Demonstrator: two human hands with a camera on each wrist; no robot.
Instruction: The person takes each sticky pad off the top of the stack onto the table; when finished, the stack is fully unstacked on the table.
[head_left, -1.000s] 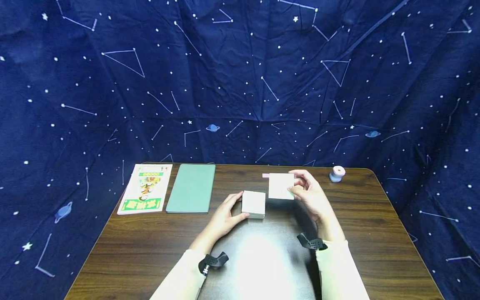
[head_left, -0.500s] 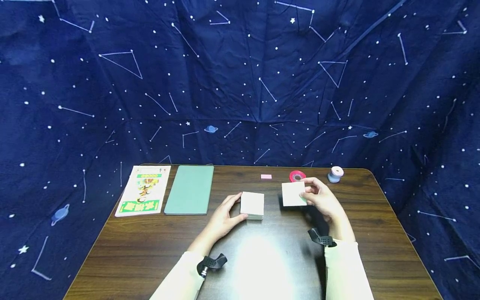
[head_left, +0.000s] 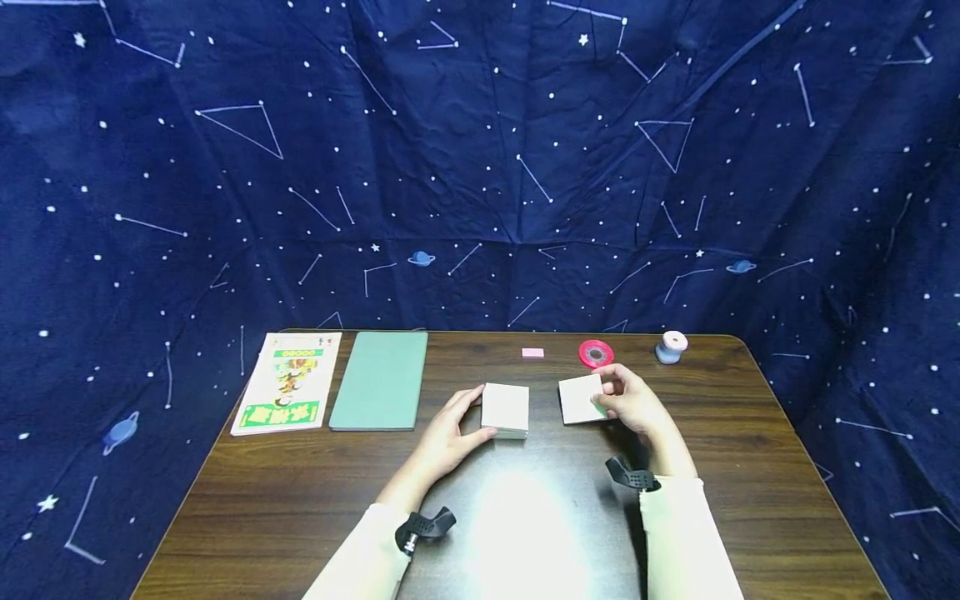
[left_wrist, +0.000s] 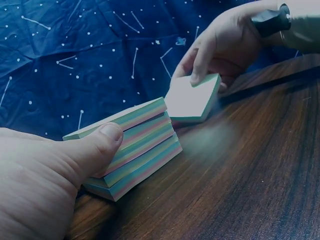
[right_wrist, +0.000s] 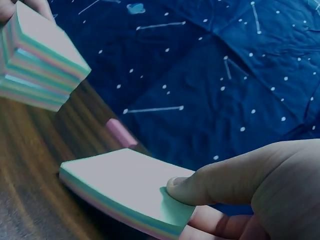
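Observation:
A stack of square sticky note pads [head_left: 506,407] stands on the table, white on top with pastel-striped edges in the left wrist view. My left hand [head_left: 444,446] grips the stack from its left side, thumb against the near face and fingertips at the far corner. To the right, my right hand [head_left: 637,410] pinches a single sticky note pad [head_left: 581,399], its thumb on top and fingers beneath. That pad [right_wrist: 125,187] is slightly tilted, low over the table and apart from the stack; contact with the tabletop cannot be made out.
Behind the hands lie a small pink block [head_left: 532,353] and a red ring-shaped roll [head_left: 596,353]. A pale blue and white spool [head_left: 671,347] stands at the back right. A green notebook [head_left: 378,380] and an illustrated booklet [head_left: 288,383] lie left on the wooden table [head_left: 285,508].
My right hand has carried the pad rightward, then lower toward the table, uncovering the red roll and all of the pink block. My left hand has stayed at the stack.

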